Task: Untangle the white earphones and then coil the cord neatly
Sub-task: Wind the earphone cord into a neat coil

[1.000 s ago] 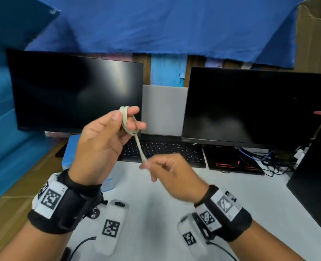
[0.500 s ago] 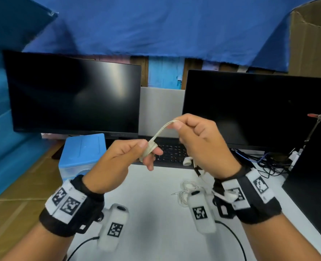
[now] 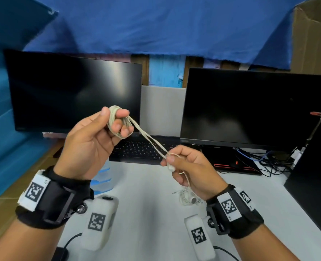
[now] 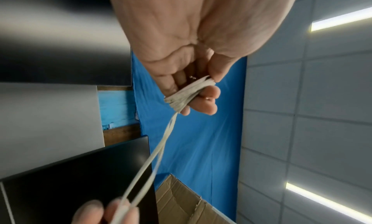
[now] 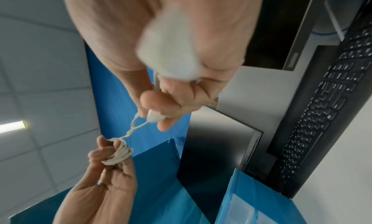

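The white earphone cord is wound in several loops round the fingers of my left hand, raised in front of the left monitor. Two strands run down and right from the coil to my right hand, which pinches them together with a white earbud. In the left wrist view the coil sits across my fingertips and the strands stretch away to the right hand's fingers. In the right wrist view my right hand pinches the earbud, with the coil beyond.
Another bunch of white earphones lies on the white desk under my right wrist. Two dark monitors and a black keyboard stand behind. A blue box sits at the left, cables at the right.
My left hand has risen with more cord looped round its fingers. My right hand has dropped from above the coil to below and right of it, pulling the strands taut.
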{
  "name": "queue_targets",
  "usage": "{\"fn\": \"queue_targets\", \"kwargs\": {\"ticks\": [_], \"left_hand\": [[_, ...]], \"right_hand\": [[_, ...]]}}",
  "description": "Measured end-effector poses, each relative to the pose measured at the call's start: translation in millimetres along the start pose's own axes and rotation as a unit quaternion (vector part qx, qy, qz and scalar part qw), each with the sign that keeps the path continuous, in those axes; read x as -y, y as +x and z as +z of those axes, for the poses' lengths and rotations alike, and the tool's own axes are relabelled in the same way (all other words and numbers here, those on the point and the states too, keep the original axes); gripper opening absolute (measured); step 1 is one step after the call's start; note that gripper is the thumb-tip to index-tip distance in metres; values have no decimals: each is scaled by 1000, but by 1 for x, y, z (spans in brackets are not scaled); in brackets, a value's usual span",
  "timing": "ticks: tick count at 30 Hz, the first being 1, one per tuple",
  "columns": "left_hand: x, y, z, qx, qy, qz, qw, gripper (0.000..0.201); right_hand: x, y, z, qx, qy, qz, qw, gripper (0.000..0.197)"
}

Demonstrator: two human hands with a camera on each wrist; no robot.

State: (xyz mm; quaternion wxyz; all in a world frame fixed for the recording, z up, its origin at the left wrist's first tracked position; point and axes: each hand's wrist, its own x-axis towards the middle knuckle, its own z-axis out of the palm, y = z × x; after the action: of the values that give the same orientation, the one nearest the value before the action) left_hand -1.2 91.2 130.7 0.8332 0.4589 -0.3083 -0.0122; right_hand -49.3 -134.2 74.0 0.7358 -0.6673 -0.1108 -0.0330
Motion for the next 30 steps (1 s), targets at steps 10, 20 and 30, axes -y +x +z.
{"fn": "queue_targets", "kwargs": {"ticks": [10,20,30], "left_hand": [[37,-5,4,40,169,-28,984,37],[48,-7,11,-12,163,-14,986,34],[25,-3,14,-55,124,51,989,34]], "right_hand": [[5,-1,13,25,-28,-17,999,17],[9,2,18,-115,64,-13,991,9],[-6,4,7,-276,23,54,959,22]]}}
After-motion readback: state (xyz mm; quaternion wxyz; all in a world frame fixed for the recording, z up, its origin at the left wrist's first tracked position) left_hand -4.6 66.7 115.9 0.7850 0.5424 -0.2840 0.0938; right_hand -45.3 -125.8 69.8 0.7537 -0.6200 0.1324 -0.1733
